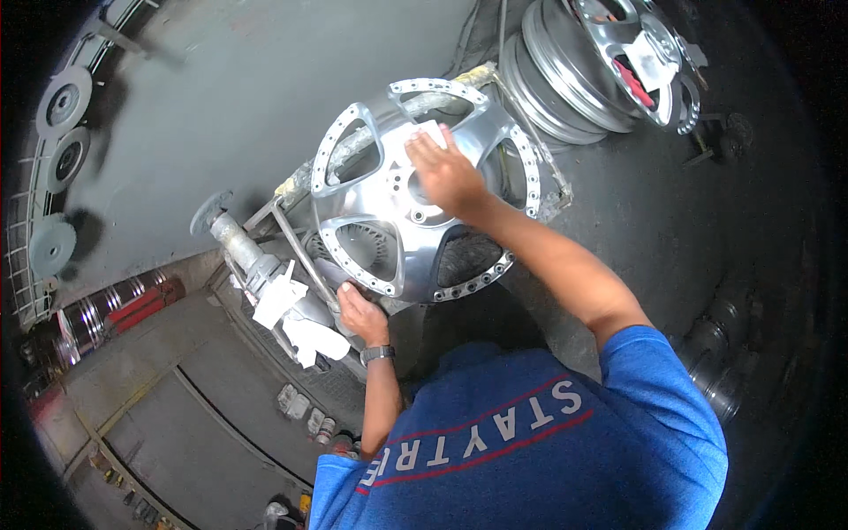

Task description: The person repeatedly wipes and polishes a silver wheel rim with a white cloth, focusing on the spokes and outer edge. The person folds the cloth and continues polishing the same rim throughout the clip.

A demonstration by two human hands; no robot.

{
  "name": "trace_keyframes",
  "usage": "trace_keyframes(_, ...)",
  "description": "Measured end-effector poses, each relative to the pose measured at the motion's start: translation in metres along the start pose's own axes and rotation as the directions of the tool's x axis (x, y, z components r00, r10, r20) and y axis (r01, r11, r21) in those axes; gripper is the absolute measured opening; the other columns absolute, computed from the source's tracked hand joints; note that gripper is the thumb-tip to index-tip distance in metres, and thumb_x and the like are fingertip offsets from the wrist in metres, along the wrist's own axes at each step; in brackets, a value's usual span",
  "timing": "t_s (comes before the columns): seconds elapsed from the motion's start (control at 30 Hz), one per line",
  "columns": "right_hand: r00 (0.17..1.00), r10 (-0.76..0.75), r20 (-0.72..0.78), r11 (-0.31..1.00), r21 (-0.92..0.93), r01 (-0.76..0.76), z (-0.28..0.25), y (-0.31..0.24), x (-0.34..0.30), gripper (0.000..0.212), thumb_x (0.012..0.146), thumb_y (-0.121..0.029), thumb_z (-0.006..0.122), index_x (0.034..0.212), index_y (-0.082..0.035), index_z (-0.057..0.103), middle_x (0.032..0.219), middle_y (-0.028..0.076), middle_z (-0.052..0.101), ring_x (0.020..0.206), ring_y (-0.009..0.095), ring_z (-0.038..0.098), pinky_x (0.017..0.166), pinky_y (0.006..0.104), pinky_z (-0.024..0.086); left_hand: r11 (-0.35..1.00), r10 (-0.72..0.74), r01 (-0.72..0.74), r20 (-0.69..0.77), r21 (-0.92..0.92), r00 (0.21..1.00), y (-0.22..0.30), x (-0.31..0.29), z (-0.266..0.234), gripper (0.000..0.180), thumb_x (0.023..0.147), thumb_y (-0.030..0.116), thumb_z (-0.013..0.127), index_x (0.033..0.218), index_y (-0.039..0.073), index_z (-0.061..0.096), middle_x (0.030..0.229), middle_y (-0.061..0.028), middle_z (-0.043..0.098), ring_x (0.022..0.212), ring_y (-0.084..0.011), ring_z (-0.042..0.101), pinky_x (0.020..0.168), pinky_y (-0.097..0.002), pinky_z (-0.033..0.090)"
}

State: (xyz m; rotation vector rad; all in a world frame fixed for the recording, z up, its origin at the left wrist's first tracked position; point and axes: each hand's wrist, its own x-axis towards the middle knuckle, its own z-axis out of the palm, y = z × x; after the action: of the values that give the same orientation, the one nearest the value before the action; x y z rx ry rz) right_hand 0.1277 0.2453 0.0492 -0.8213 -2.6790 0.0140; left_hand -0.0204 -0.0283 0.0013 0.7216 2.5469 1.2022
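Note:
A polished silver wheel centre (380, 181), with broad spokes and a ring of bolt holes round its edge, lies face up in front of me. My right hand (449, 177) presses a small white pad (433, 133), cloth or paper, onto the face near the hub, fingers stretched over it. My left hand (360, 315) is closed at the wheel's near left edge, its fingertips partly hidden. Under the wheel runs a metal stand (291, 234) with a worn, wrapped crossbar (296, 183).
White sheets (300, 322) hang on the stand's left part. Silver wheel rims (565, 79) are stacked at the far right, with a white sheet (652, 64) and red cloth (634, 84) on them. Round discs (64, 104) hang on a rack at left. Small containers (305, 411) stand at lower left.

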Motion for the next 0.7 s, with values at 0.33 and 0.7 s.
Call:
trace_keyframes(0.33, 0.985, 0.114, 0.127, 0.991, 0.061, -0.123, -0.067, -0.02, -0.112, 0.046, 0.089, -0.003, 0.06, 0.134, 0.006, 0.062, 0.134, 0.023, 0.067, 0.139, 0.037, 0.057, 0.124, 0.0594, 0.036, 0.999, 0.013, -0.012, -0.024, 0.053, 1.0, -0.005, -0.002, 0.005, 0.042, 0.114, 0.03, 0.045, 0.097, -0.003, 0.063, 0.085, -0.0293, 0.065, 0.08, -0.0532, 0.059, 0.07, -0.0573, 0.042)
trace_keyframes(0.7, 0.973, 0.197, 0.123, 0.974, 0.088, -0.209, -0.042, 0.013, -0.073, 0.049, 0.091, 0.0, 0.058, 0.139, 0.006, 0.058, 0.142, 0.024, 0.064, 0.145, 0.039, 0.053, 0.126, 0.0587, 0.032, 0.997, 0.032, -0.031, -0.012, 0.07, 0.999, 0.0, 0.001, 0.004, 0.043, 0.115, 0.031, 0.044, 0.094, -0.003, 0.061, 0.085, -0.0293, 0.063, 0.078, -0.0529, 0.057, 0.07, -0.0573, 0.04)
